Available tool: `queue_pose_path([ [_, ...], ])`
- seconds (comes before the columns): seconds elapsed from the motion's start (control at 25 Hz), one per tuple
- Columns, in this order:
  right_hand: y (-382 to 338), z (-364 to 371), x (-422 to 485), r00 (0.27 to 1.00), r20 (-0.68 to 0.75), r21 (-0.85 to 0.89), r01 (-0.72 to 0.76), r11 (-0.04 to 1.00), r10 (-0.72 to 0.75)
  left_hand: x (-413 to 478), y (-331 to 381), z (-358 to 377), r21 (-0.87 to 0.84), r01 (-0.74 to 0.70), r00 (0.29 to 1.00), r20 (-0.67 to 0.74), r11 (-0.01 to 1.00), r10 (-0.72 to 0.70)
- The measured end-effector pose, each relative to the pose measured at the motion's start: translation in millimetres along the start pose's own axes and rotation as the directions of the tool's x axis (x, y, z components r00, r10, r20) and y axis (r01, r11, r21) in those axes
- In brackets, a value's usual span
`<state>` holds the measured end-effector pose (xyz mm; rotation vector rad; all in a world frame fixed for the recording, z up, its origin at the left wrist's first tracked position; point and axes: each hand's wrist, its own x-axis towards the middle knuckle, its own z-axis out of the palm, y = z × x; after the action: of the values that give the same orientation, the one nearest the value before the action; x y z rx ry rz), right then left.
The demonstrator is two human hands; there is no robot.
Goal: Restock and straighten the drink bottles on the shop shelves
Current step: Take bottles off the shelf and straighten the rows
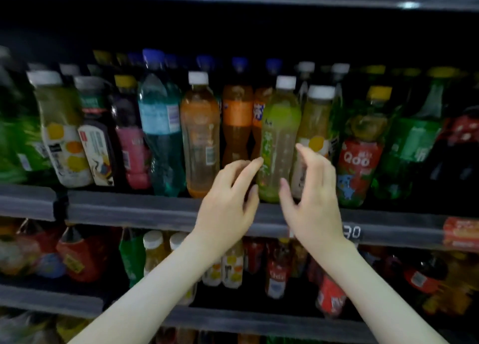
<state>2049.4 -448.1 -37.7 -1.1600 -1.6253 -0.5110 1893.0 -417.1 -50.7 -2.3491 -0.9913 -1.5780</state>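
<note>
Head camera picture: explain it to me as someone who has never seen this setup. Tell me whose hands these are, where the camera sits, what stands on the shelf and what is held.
There is no machine here. A person wears one wide camera on the head, so the picture looks forward and down at their own two bare arms. In front is a shop shelf with a dark front rail, packed with upright drink bottles. More bottles stand on the lower shelf. The left hand and the right hand reach to either side of a green bottle with a white cap, which stands at the shelf's front edge beside a yellow juice bottle. The left forefinger seems to touch the green bottle, and the right hand's fingers are spread next to it. Neither hand plainly holds anything, though the picture is a little blurred.
</note>
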Motion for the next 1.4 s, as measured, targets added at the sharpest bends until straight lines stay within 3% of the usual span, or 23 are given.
queue_pose_path([
  [0.12, 17, 3, 28, 0.993, -0.090, -0.078, -0.083, 0.993, 0.076, 37, 11, 12, -0.049, 0.080, 0.990, 0.124, 0.996, -0.073],
  [0.28, 29, 2, 37, 0.989, -0.066, -0.125, -0.136, 0.983, 0.129, 69, 24, 29, -0.109, 0.278, 0.930, 0.280, 0.954, -0.239],
  [0.44, 34, -4, 45, 0.980, 0.015, -0.026, -0.199, 0.980, 0.199, 75, 32, 32, -0.099, 0.357, 0.915, 0.238, 0.929, -0.327],
  [0.56, 38, -6, 61, 0.963, 0.117, 0.140, -0.258, 0.956, 0.243, 76, 32, 31, -0.087, 0.367, 0.913, 0.221, 0.926, -0.342],
  [0.72, 41, 1, 92, 0.909, 0.156, 0.270, -0.415, 0.869, 0.385, 92, 27, 29, -0.175, 0.311, 0.943, 0.178, 0.934, -0.280],
  [0.84, 42, -6, 97, 0.916, 0.113, 0.150, -0.398, 0.905, 0.385, 99, 24, 27, -0.222, 0.280, 0.954, 0.175, 0.934, -0.244],
  [1.0, 17, -32, 68, 0.928, 0.151, 0.337, -0.373, 0.865, 0.341, 70, 20, 17, -0.159, 0.220, 0.960, 0.210, 0.962, -0.185],
  [1.08, 3, -42, 47, 0.968, 0.070, 0.344, -0.252, 0.905, 0.243, 39, 22, 4, -0.183, 0.070, 0.996, 0.070, 0.981, -0.058],
  [1.2, -15, -62, 19, 0.994, -0.070, 0.351, -0.059, 0.935, 0.089, -24, 21, -8, -0.245, -0.131, 0.981, -0.173, 0.961, 0.090],
  [1.32, -32, -80, -1, 0.999, 0.031, 0.406, -0.030, 0.913, 0.019, -83, 12, -9, -0.253, -0.165, 0.983, -0.124, 0.953, 0.137],
  [1.4, -46, -68, -19, 0.976, 0.219, 0.539, -0.126, 0.832, 0.006, -115, 1, -9, -0.264, -0.095, 0.995, -0.024, 0.960, 0.092],
])
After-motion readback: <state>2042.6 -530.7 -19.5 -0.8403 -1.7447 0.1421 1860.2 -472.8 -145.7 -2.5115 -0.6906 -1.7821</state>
